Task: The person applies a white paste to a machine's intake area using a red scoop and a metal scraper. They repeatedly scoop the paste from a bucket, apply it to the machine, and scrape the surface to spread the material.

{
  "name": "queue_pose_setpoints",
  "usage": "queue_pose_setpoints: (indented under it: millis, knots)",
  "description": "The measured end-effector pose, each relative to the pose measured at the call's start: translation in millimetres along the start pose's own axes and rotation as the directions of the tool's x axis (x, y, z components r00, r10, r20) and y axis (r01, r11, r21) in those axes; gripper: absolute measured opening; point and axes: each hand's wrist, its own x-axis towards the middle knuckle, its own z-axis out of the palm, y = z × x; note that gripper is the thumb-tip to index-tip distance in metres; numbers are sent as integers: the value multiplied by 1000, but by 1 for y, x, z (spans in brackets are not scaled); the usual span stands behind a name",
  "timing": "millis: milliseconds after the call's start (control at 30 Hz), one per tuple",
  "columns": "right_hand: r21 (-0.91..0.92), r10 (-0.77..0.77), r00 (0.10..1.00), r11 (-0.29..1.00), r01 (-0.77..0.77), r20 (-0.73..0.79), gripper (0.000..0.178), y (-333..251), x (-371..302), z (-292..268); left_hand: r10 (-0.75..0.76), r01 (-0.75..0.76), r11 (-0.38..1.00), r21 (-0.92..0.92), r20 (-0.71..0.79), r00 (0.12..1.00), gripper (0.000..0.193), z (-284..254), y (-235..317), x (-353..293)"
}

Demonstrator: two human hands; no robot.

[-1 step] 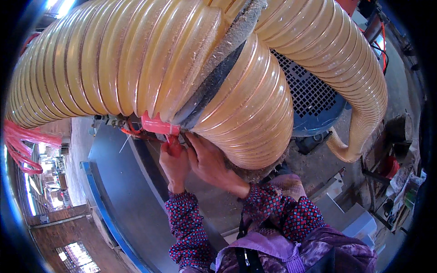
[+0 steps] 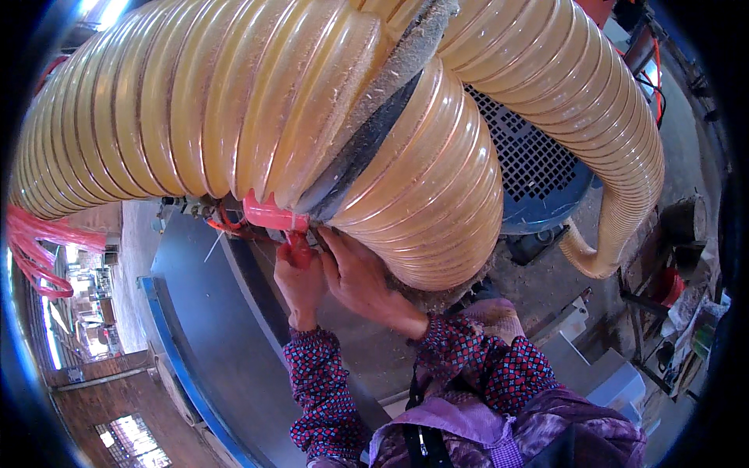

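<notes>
Red plastic strip (image 2: 269, 212) wraps round the lower edge of a large yellowish ribbed hose (image 2: 187, 101), next to a dark, dust-covered bar (image 2: 367, 140). Just under it, my left hand (image 2: 299, 287) is closed round a hanging end of this red strip. My right hand (image 2: 363, 282) is right beside it, fingers bent up against the strip and the bottom of a second ribbed hose section (image 2: 429, 179). Its fingertips are partly hidden, so whatever they pinch cannot be made out. Both forearms are in patterned sleeves.
A blue motor housing with a black grille (image 2: 530, 148) sits behind the hoses. Below left is a dark panel with a blue edge (image 2: 168, 327). More red plastic strips (image 2: 47, 242) hang at far left. A metal rack (image 2: 647, 343) stands at right.
</notes>
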Motion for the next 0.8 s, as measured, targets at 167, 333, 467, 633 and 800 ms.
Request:
queue_pose_setpoints:
  millis: [167,333,467,633,800]
  knots:
    - [-12,-12,1000,1000,11,-20,38,2,2,-1,-14,9,995,-102,-49,999,25,9,-6,-1]
    - [-76,-10,1000,997,10,-10,38,0,2,-4,-133,126,972,-201,-22,991,22,16,-10,-3]
    - [-67,-20,1000,998,19,-16,38,1,2,-1,-83,59,931,-360,-51,995,21,28,-24,-10]
    - [-90,-23,999,996,19,-40,37,7,-1,1,-119,97,861,-500,-13,993,27,41,-30,-20]
    - [-42,42,999,998,-42,-1,37,7,-3,1,-192,163,801,-576,10,981,27,48,-35,-28]
